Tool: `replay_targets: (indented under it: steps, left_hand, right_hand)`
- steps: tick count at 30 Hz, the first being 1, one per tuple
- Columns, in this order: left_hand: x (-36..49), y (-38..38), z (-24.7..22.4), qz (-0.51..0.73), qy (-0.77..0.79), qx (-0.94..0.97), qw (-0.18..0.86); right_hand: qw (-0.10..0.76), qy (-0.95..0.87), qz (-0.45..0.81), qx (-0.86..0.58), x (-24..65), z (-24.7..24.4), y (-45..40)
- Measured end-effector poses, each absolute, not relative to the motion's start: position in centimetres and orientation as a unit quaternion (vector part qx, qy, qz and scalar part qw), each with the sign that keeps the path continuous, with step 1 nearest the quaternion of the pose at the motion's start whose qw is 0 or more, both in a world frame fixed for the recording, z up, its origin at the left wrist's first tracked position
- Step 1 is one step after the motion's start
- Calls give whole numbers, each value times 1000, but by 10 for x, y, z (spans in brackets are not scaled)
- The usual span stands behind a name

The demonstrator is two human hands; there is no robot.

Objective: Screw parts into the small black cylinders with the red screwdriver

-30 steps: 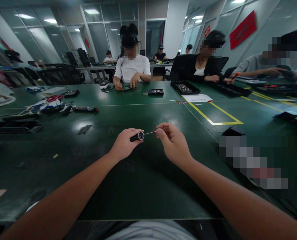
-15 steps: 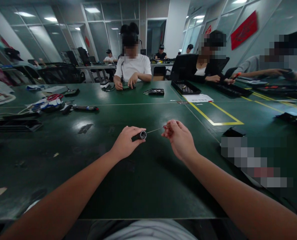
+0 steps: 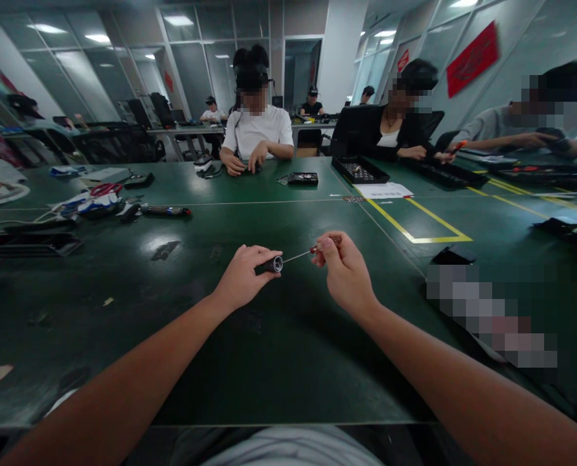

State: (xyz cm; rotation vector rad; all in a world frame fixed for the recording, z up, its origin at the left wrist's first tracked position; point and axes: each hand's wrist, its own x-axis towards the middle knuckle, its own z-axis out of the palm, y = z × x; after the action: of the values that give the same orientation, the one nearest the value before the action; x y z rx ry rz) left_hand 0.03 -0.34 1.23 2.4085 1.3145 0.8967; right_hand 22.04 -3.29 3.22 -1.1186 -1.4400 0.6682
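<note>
My left hand is closed around a short black cylinder, thumb below and fingers above. The cylinder's round open end, with a silvery rim, faces right toward my other hand. In my right hand is a slim screwdriver with a reddish handle, held between thumb and fingers. Its thin metal shaft points left, and the tip meets the cylinder's open end. How far the tip reaches inside I cannot tell. Both hands are above the green table.
Tools and cables lie at the left, including red-handled scissors and a dark pen-shaped tool. A blurred-out item rests at the right. Black trays and a small black box stand farther back, before seated co-workers.
The fingers of my right hand have rolled around the screwdriver handle, so more of it shows. My left hand and the cylinder stay almost in place.
</note>
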Motion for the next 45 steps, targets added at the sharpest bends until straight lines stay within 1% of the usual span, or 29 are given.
replay_targets:
  steps: [6,17,23,25,30,32,34,38,41,45]
  left_hand:
    - [0,-1,12,297,452,831,130]
    - [1,-3,14,323,447,812,191]
    - [0,-4,14,342,477,775,236]
    - [0,-3,13,370,479,744,283]
    - [7,-2,13,466,430,602,485]
    - [10,-2,15,481,420,556,532]
    - [13,-2,19,458,441,563,527]
    - [21,0,30,343,500,664,438]
    - [33,4,37,247,511,727,386]
    - [55,10,38,161,512,778,327]
  right_hand:
    - [557,-614,255,-497,221,31,-31]
    - [552,-617,199,-524,222,31,-32]
    - [564,-616,182,-519,222,33,-34]
    - [569,-615,179,-515,222,34,-35]
    - [599,-607,171,-493,223,35,-35]
    - [613,-599,167,-488,224,37,-36]
    - [624,-593,158,-484,224,39,-36]
    - [650,-586,142,-463,225,44,-40]
    - [668,-584,150,-436,224,47,-44]
    - [677,-586,164,-413,224,47,-46]
